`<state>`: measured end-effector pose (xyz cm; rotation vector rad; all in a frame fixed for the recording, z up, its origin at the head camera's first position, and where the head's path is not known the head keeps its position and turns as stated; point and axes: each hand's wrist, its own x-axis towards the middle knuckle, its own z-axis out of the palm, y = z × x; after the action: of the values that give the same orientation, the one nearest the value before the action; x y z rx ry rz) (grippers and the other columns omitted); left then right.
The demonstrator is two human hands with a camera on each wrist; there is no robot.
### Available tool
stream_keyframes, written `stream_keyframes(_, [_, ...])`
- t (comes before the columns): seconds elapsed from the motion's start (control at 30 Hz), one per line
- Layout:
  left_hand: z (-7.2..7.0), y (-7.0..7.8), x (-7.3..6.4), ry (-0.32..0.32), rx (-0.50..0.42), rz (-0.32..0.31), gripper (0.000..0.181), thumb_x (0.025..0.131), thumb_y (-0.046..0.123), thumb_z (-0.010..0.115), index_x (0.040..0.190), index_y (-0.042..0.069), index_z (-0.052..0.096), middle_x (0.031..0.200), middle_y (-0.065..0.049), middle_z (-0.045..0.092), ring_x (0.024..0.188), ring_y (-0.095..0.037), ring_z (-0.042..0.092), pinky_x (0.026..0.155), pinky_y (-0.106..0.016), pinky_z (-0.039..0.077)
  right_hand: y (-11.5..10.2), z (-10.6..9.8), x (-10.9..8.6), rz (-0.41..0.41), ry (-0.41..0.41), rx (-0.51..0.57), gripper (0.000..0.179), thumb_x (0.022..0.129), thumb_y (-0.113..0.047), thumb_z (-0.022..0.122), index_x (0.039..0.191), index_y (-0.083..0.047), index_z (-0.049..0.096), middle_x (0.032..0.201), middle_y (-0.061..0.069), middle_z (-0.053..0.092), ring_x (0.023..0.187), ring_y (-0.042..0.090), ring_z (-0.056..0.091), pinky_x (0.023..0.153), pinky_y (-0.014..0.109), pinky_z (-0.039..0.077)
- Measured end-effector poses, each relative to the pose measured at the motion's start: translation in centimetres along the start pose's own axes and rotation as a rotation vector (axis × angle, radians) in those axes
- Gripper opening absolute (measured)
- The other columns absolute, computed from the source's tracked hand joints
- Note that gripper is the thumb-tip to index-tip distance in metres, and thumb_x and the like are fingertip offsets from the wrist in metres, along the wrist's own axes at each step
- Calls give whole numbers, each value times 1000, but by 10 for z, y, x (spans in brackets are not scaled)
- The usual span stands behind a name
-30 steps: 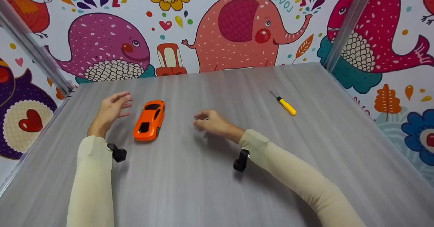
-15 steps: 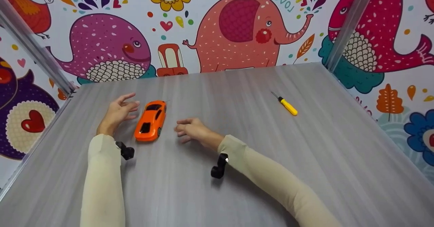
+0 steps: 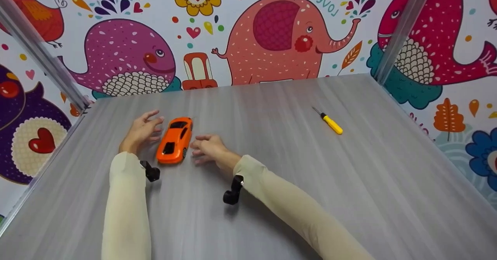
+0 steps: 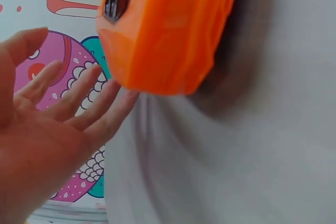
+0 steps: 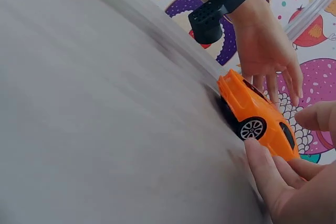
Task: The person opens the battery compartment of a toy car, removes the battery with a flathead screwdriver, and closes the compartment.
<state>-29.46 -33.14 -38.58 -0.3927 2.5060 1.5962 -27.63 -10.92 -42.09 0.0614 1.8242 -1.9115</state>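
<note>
An orange toy car with dark windows sits on the grey table between the two hands. My left hand is just left of it, fingers spread and loosely bent, palm toward the car. On the car's other side, my right hand hovers close by its rear wheel with relaxed fingers. In the left wrist view the toy car lies just beyond the fingertips. The right wrist view shows the car's spoked wheel beside the right hand's fingers. Neither hand grips anything.
A screwdriver with a yellow handle lies at the right of the table. A wall panel printed with cartoon animals stands along the back, with metal posts at the corners. Each wrist wears a small black camera.
Both hands have closed in on the toy car: the left moved rightward, the right moved leftward. The car and the screwdriver have stayed in place; the head view shifted slightly.
</note>
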Motion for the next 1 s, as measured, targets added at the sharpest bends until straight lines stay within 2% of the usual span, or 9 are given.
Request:
stream_keyframes(0.17, [5, -2, 3, -20, -7, -19, 65, 107, 37, 43, 162, 19, 15, 164, -17, 30, 144, -37, 40, 115, -51, 40, -3, 10, 5, 21, 27, -14, 49, 89, -14, 71, 135, -3, 58, 105, 9, 74, 86, 23, 71, 65, 34, 62])
stream_keyframes(0.37, [9, -2, 7, -18, 17, -50, 62, 107, 36, 40, 162, 17, 18, 162, -17, 32, 143, -36, 41, 115, -50, 41, -3, 22, 5, 42, 46, -34, 51, 89, -13, 73, 135, -1, 56, 104, 12, 72, 81, 24, 71, 63, 37, 62])
stream_keyframes(0.47, [11, -2, 9, -22, 26, -55, 60, 107, 35, 40, 161, 16, 20, 162, -18, 33, 142, -35, 41, 114, -48, 42, -3, 26, 6, 35, 57, -58, 51, 89, -12, 73, 135, -1, 55, 103, 10, 72, 79, 24, 71, 62, 37, 62])
stream_keyframes(0.73, [14, -1, 11, -51, 34, -117, 59, 108, 37, 38, 160, 16, 23, 162, -16, 33, 142, -31, 40, 115, -44, 41, -2, 32, 4, -5, 42, -156, 57, 88, -14, 77, 137, 0, 52, 92, 6, 68, 72, 21, 69, 61, 36, 61])
stream_keyframes(0.8, [14, -1, 12, -51, 62, -110, 59, 107, 38, 39, 160, 16, 26, 160, -15, 37, 133, -27, 45, 110, -38, 46, -2, 32, 3, -4, 40, -174, 58, 87, -15, 79, 137, -1, 53, 91, 5, 67, 71, 19, 67, 62, 36, 61])
stream_keyframes(0.87, [15, -1, 13, -49, 96, -101, 59, 106, 39, 41, 159, 15, 29, 150, -15, 46, 117, -21, 52, 97, -30, 50, -2, 32, 3, -3, 40, -191, 56, 86, -15, 80, 135, -3, 55, 89, 4, 67, 70, 18, 65, 62, 36, 61])
stream_keyframes(0.93, [16, -1, 13, -47, 131, -92, 60, 106, 40, 43, 158, 13, 31, 135, -11, 53, 97, -14, 52, 82, -24, 49, -2, 33, 2, 0, 44, -204, 56, 85, -15, 81, 134, -4, 56, 88, 2, 66, 70, 17, 64, 63, 36, 61])
stream_keyframes(1.0, [16, -1, 14, -50, 155, -89, 61, 105, 41, 44, 158, 13, 32, 125, -7, 52, 85, -10, 50, 73, -21, 46, -2, 33, 2, -1, 52, -219, 57, 84, -15, 82, 134, -5, 56, 87, 1, 66, 71, 17, 64, 64, 36, 61])
